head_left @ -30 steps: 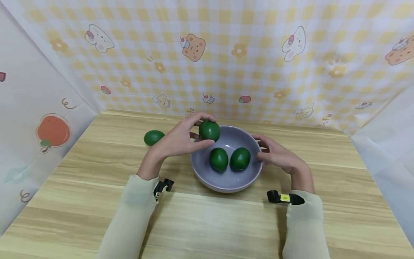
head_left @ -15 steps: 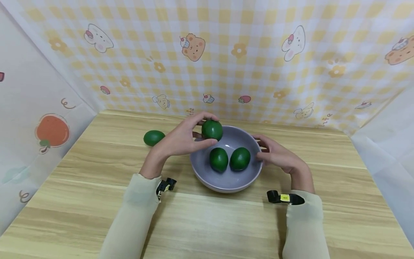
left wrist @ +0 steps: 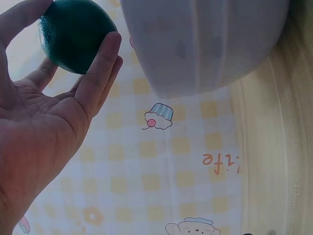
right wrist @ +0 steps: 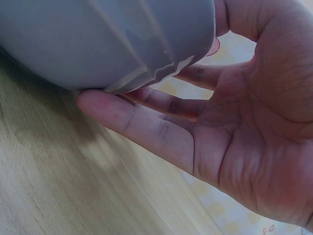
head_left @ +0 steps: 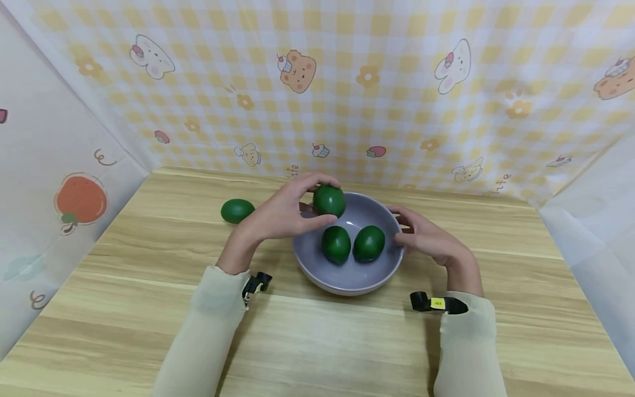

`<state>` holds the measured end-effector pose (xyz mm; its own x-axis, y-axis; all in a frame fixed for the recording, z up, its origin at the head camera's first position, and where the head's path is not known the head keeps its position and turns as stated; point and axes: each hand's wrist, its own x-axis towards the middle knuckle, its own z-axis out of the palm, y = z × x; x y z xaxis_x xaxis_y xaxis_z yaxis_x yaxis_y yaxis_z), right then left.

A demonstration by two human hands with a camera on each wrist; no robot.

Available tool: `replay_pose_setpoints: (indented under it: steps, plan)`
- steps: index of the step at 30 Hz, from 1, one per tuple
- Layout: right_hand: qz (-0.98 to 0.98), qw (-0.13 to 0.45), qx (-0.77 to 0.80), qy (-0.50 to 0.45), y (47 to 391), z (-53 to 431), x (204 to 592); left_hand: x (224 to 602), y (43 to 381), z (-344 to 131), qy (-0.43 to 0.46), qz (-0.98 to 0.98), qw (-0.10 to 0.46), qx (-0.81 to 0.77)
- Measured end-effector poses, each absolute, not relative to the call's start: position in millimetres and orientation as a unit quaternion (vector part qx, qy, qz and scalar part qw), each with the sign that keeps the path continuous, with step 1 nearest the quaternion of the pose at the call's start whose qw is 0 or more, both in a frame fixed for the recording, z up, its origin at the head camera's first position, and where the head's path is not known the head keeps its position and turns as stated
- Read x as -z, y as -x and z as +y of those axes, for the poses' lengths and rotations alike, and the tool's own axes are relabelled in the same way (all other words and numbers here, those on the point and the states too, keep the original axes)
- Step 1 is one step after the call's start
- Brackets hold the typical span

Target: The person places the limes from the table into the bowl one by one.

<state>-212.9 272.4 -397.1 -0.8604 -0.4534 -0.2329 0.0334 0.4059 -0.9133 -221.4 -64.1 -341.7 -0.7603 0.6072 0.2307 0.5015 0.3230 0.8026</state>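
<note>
My left hand (head_left: 285,212) holds a green lime (head_left: 329,202) between thumb and fingers, over the left back rim of a grey-purple bowl (head_left: 357,280). In the left wrist view the lime (left wrist: 76,36) is apart from the bowl's outer wall (left wrist: 205,44). Two more limes, a left one (head_left: 336,245) and a right one (head_left: 369,243), lie side by side inside the bowl. On the right, my right hand (head_left: 429,234) grips the bowl's side, thumb at the rim. The right wrist view has its fingers (right wrist: 146,129) against the outer wall (right wrist: 98,44).
Another green lime (head_left: 237,211) lies on the wooden table (head_left: 317,342), left of the bowl and partly behind my left wrist. A yellow checked cloth (head_left: 337,116) hangs behind the table, with a white printed cloth (head_left: 44,182) at the left.
My left hand has moved slightly to the right with the lime, further over the bowl. The right hand, the bowl and the other limes have stayed in place.
</note>
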Motion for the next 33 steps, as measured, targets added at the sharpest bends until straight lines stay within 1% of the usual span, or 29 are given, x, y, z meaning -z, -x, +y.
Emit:
replay_pose_setpoints:
  steps: [8, 16, 33]
  plan:
    - [0.807, 0.229, 0.528, 0.132, 212.7, 271.8, 396.9, 339.6, 215.2, -57.5, -0.347, 0.834, 0.046, -0.426]
    - [0.807, 0.229, 0.528, 0.134, 213.1, 271.7, 397.2, 337.7, 209.5, -50.0, -0.344, 0.846, 0.061, -0.403]
    - [0.808, 0.231, 0.525, 0.138, 213.1, 271.5, 395.6, 330.3, 198.6, -45.4, -0.368, 0.864, 0.023, -0.342]
